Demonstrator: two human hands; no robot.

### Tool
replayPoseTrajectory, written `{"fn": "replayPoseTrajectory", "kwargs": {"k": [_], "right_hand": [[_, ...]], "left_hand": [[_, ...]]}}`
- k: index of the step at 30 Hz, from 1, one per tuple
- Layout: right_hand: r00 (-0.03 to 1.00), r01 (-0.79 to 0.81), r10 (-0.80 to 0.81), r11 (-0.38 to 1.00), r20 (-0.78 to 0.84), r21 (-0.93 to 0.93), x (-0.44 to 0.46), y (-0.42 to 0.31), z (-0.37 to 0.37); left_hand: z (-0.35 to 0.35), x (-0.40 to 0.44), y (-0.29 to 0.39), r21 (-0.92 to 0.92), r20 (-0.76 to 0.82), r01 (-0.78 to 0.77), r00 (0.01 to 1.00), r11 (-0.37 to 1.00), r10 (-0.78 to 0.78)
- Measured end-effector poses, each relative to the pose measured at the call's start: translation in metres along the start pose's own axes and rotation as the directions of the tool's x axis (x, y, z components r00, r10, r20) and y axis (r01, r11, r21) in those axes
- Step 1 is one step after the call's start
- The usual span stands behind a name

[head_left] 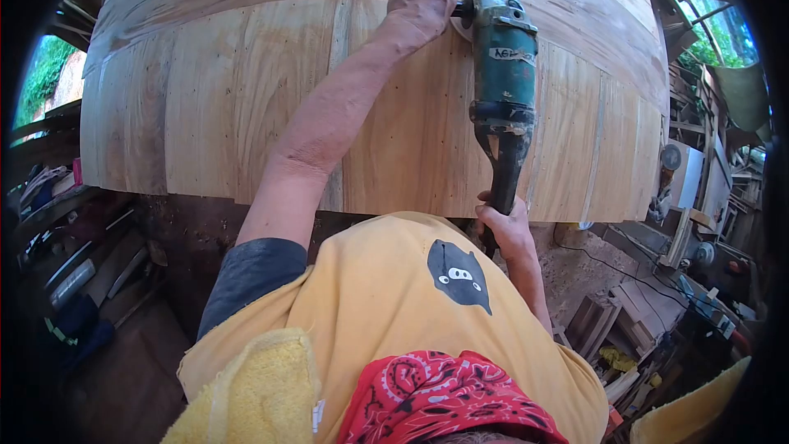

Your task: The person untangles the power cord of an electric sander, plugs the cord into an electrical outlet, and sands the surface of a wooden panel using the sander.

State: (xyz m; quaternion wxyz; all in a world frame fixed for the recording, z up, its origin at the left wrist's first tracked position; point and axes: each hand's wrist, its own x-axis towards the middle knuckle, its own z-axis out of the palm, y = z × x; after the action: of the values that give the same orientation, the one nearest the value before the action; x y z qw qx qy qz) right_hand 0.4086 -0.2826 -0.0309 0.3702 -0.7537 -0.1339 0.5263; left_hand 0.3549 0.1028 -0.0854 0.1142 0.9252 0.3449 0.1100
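Note:
A green and black angle grinder (505, 53) rests over a broad panel of joined wooden boards (288, 99). Its worn metal head points away from me, and its pale disc is mostly hidden underneath. My left hand (423, 8), arm stretched forward, is closed round the black side handle at the head. Close to my body, my right hand (508, 226) is wrapped round the black rear handle. The fingers of this hand are partly hidden by the handle.
Wood offcuts (596, 321) lie at the lower right, near a dark cable (608, 259) on the ground. Another power tool (670, 160) sits by the panel's right edge. Cluttered shelves (74, 271) stand at the left. A yellow towel (255, 386) hangs over my shoulder.

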Motion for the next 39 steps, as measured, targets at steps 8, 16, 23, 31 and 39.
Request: {"fn": "replayPoseTrajectory", "kwargs": {"k": [8,16,23,31,39], "right_hand": [[0.894,0.159,-0.037,0.958,0.446,-0.237,0.065,-0.064,0.126],[0.899,0.221,-0.077,0.930,0.431,-0.295,0.052,-0.053,0.103],[0.998,-0.067,0.068,0.996,0.011,-0.063,0.000,-0.004,-0.027],[0.979,0.024,-0.003,0.995,-0.205,0.097,-0.001,0.028,-0.142],[0.996,-0.047,0.051,0.998,-0.073,0.045,0.003,0.014,-0.075]], "left_hand": [[-0.087,-0.145,-0.214,0.242,-0.091,0.460,0.887,0.854,-0.452],[-0.064,-0.161,-0.223,0.184,-0.048,0.400,0.916,0.898,-0.398],[-0.014,-0.017,0.012,0.059,0.042,0.007,0.999,0.998,-0.009],[0.040,0.086,0.178,-0.079,0.147,-0.225,0.961,0.971,0.234],[0.027,0.036,0.078,0.016,-0.005,-0.086,0.996,0.996,0.086]]}}
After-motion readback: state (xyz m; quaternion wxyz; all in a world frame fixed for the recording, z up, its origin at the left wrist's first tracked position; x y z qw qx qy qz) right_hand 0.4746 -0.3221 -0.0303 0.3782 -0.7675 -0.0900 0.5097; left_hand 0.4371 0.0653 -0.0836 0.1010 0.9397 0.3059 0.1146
